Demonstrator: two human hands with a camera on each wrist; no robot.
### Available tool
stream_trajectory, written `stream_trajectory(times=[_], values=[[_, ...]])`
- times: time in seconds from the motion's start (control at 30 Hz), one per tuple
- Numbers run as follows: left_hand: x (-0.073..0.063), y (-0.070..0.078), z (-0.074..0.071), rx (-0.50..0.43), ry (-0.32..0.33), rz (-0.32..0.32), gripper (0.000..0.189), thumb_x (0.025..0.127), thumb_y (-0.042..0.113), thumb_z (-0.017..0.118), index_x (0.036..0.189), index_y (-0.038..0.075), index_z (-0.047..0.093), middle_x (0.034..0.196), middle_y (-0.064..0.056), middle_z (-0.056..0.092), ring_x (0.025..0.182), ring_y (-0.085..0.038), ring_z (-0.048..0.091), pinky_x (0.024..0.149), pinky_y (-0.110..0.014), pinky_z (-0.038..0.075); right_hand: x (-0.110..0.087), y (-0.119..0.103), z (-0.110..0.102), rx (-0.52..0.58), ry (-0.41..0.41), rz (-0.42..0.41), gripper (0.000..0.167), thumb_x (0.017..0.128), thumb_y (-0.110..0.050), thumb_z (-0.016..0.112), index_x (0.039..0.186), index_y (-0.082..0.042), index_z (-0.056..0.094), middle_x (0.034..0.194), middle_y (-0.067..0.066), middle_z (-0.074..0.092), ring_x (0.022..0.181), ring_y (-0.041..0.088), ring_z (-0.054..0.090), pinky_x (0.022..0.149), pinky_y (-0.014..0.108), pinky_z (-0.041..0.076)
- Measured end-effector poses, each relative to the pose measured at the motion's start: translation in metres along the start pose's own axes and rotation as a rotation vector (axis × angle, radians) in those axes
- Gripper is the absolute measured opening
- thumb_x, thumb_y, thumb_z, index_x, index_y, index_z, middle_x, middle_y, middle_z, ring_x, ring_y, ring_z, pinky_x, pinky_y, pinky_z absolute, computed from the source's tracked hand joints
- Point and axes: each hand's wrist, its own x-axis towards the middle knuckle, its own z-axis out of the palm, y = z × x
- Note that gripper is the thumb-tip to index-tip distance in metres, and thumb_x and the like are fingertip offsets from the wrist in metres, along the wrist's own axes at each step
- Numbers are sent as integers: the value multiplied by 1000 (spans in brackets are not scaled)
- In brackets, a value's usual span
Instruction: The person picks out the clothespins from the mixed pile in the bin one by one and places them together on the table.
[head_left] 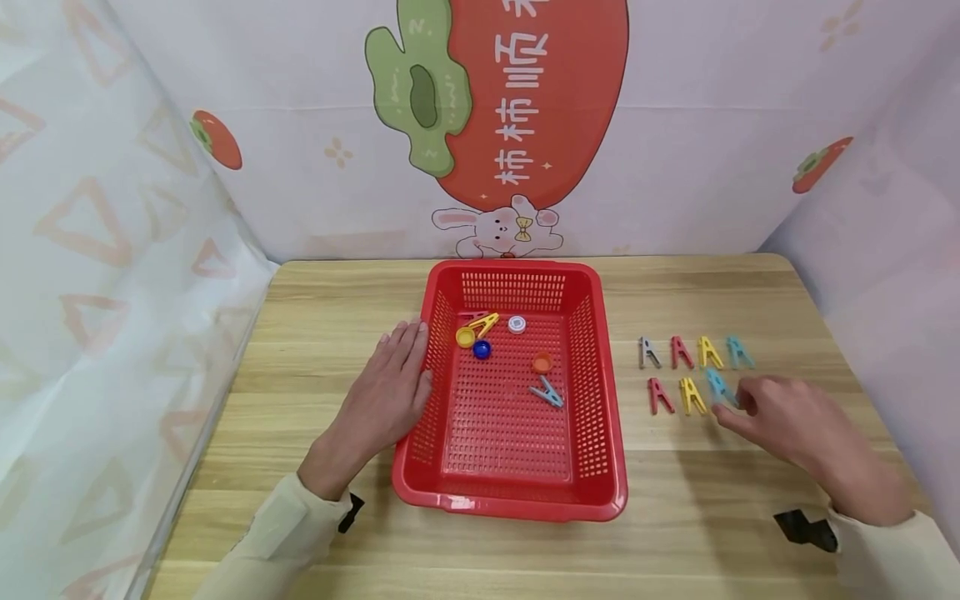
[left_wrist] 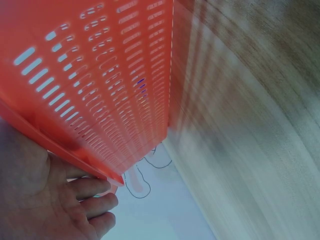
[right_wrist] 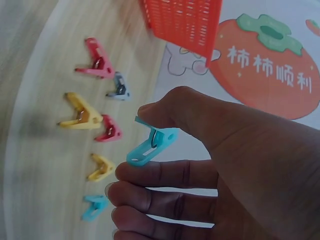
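Note:
A small light-blue clothespin (right_wrist: 150,145) is pinched between the thumb and index finger of my right hand (head_left: 795,421); the other fingers extend below it in the right wrist view. Beside it lie a red clothespin (head_left: 660,395) and a yellow clothespin (head_left: 692,396). Behind these is a row with grey (head_left: 647,353), red, yellow and blue clothespins. My left hand (head_left: 386,387) rests with straight fingers along the left rim of a red plastic basket (head_left: 607,417). In the left wrist view, its fingertips (left_wrist: 102,225) show beside the rim.
Inside the basket lie a blue clothespin (head_left: 547,392), a yellow clothespin (head_left: 483,323), a partly hidden red one, and several caps, including an orange cap (head_left: 542,362) and a white cap (head_left: 517,324). The wooden table (head_left: 330,308) meets a printed cloth (head_left: 315,183) at its back edge.

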Motion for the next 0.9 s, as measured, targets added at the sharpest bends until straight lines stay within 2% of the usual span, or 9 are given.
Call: stream_trajectory(times=[0.2,0.57,0.7,0.9], values=[[0,0,0,-4,6,4,76,111,31,52,173,1,19,182,-18,21,170,-39,18,138,-55,17,0,13,7,32,-69,64,37,98,-34,75,79,-3,65,68,3,59,58,17,47,54,33,38],[1,0,0,1,1,6,74,112,31,49,173,1,19,182,-18,20,170,-38,17,139,-54,17,4,26,18,41,-95,134,40,97,-37,71,79,-2,65,69,6,59,60,20,47,53,34,36],[1,0,0,8,5,9,75,112,31,50,173,1,19,181,-18,23,170,-38,18,139,-53,17,6,28,23,38,-93,134,40,98,-36,70,77,-3,63,67,6,56,60,21,46,53,33,34],[1,0,0,12,11,9,74,112,30,50,173,1,20,181,-19,24,170,-38,19,138,-54,18,6,28,32,0,-29,78,40,97,-31,71,68,-8,54,63,2,45,59,19,42,54,33,31]])
